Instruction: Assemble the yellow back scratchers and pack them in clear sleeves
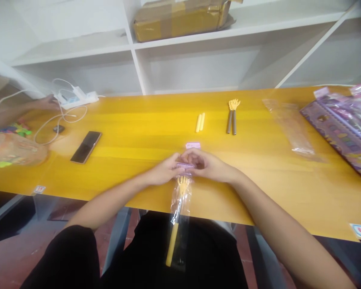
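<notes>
The left hand point(165, 170) and right hand point(209, 166) pinch the purple card point(185, 165) atop the clear bag point(185, 204). The scratcher point(183, 186) sits inside, hanging past the table point(132, 148) edge. If fingers slip, its weight could drop it.

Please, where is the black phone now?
In the head view, the black phone lies on the table at the left, between the small black object with the white cable and the left forearm.

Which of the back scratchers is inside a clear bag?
The yellow-handled scratcher nearest both hands; the other two scratchers lie unbagged on the table.
</notes>
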### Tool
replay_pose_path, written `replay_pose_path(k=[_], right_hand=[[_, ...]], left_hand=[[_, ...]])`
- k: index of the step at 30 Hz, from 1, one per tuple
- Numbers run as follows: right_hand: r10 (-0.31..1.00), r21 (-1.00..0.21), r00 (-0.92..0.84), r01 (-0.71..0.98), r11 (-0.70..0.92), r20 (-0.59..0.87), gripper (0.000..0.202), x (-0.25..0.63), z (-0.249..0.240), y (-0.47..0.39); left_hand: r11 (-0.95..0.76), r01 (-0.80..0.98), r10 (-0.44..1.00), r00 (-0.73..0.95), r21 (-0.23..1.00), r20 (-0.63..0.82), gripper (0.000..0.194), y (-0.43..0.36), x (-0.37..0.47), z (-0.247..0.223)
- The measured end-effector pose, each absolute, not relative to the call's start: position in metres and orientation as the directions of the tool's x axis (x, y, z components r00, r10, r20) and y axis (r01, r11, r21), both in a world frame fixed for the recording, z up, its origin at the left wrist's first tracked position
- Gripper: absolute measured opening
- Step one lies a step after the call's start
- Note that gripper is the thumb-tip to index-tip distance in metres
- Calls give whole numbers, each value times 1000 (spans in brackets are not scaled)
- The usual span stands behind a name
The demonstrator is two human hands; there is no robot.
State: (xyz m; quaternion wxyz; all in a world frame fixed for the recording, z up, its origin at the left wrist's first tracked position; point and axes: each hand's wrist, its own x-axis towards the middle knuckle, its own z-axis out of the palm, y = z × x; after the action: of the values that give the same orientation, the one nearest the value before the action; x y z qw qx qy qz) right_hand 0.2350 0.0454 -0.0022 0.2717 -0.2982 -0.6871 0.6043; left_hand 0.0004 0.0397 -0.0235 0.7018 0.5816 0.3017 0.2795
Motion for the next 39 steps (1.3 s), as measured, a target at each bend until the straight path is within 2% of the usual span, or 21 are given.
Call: replay_pose_path(k=[4, 13, 20, 31, 39], right_hand=[[682, -990, -732, 111, 90, -20, 34, 239, 3, 45], [650, -998, -760, 52, 46, -9, 42, 246, 9, 50], [590, -1000, -807, 22, -18, -29, 41, 244, 4, 52], [610, -999, -792, 46, 3, -34, 37, 241, 9, 50], [621, -998, -784, 60, 35, -25, 34, 244, 7, 48]], left_hand=[[183, -46, 697, 711, 982, -96, 32, 39, 0, -21], [271, -48, 639, 756, 961, -142, 51, 37, -3, -10], [275, 15, 602, 777, 961, -184, 51, 36, -5, -7], [280, 77, 622, 744, 957, -242, 47, 31, -5, 5], [257, 49, 594, 780, 965, -198, 57, 33, -4, 0]])
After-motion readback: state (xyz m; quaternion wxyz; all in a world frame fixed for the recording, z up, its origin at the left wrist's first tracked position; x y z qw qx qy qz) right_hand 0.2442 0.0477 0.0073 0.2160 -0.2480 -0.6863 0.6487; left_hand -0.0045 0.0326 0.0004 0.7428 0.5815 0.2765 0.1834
